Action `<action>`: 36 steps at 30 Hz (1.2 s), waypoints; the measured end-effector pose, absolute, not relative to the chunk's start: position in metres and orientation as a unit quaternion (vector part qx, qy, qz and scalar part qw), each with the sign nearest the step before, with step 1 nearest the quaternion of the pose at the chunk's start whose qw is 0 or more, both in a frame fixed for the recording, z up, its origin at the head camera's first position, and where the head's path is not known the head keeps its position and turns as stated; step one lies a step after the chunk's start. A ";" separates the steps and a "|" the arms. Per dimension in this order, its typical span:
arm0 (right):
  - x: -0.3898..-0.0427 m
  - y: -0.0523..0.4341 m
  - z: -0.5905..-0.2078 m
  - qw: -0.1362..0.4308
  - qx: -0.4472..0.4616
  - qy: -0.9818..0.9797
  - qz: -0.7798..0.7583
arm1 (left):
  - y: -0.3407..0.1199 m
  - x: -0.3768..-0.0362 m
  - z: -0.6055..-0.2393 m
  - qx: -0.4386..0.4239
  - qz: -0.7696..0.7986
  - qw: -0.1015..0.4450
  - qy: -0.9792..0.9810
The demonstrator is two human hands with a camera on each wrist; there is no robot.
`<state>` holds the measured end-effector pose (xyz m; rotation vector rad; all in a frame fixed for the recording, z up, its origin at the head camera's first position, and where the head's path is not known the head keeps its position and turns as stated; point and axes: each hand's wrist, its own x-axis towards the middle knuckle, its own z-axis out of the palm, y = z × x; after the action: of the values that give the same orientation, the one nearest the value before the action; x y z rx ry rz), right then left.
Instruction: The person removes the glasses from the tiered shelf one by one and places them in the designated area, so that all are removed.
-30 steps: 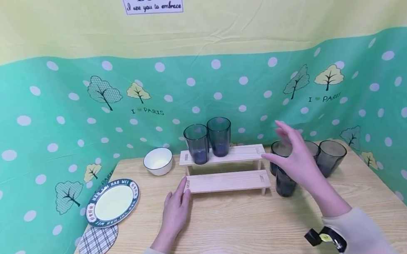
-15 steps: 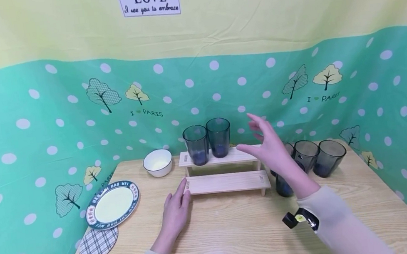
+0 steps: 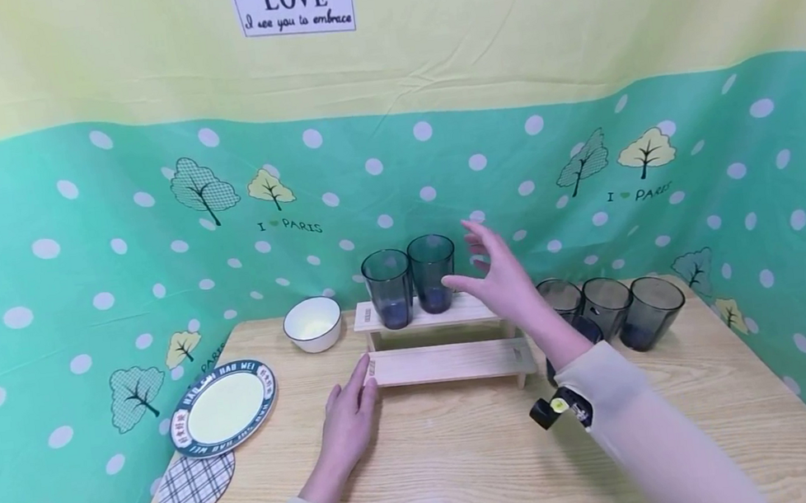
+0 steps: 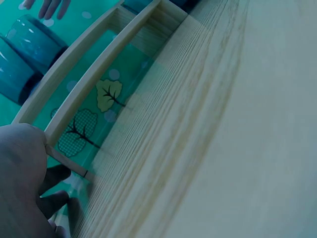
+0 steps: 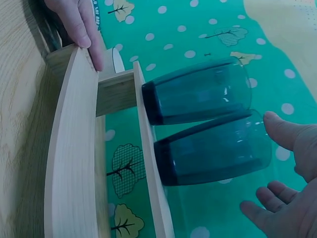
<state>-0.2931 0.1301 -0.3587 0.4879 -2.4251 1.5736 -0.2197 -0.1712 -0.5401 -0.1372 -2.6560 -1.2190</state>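
Note:
A two-step wooden rack (image 3: 453, 360) stands mid-table. Two dark blue tumblers (image 3: 390, 288) (image 3: 433, 272) stand side by side on its upper step (image 3: 477, 308). My right hand (image 3: 483, 269) hovers open just right of the nearer-right tumbler, thumb almost at its side, holding nothing; the right wrist view shows the same tumblers (image 5: 198, 91) (image 5: 213, 148) with my fingers (image 5: 282, 131) spread beside them. My left hand (image 3: 350, 411) lies flat on the table, fingertips touching the left end of the lower step (image 4: 59, 148).
Several more dark tumblers (image 3: 607, 307) stand on the table right of the rack. A white bowl (image 3: 312, 322), a rimmed plate (image 3: 224, 405) and a plaid coaster (image 3: 196, 484) lie to the left. Dotted green backdrop encloses the table (image 3: 471, 459).
My right hand has moved left and up from the tumblers on the table to beside the two on the rack's upper step. My left hand has stayed put.

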 end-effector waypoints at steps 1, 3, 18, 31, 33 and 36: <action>-0.295 0.128 -0.359 0.103 0.166 -0.822 0.535 | -0.171 -0.220 -0.540 -0.047 -0.414 0.109 -0.903; -0.298 0.125 -0.360 0.100 0.166 -0.820 0.539 | -0.172 -0.219 -0.540 -0.047 -0.414 0.110 -0.903; -0.314 0.105 -0.368 0.068 0.146 -0.831 0.533 | -0.172 -0.219 -0.539 -0.048 -0.415 0.110 -0.902; -0.320 0.098 -0.377 0.062 0.144 -0.845 0.512 | -0.172 -0.219 -0.540 -0.044 -0.418 0.109 -0.901; -0.321 0.097 -0.378 0.061 0.143 -0.846 0.510 | -0.172 -0.219 -0.540 -0.043 -0.417 0.110 -0.901; -0.320 0.096 -0.379 0.060 0.142 -0.847 0.509 | -0.172 -0.219 -0.540 -0.042 -0.417 0.111 -0.901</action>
<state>-0.3205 0.0963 -0.3788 0.4299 -2.5629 1.5424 -0.2188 -0.1725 -0.5403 -0.1221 -2.6470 -1.2244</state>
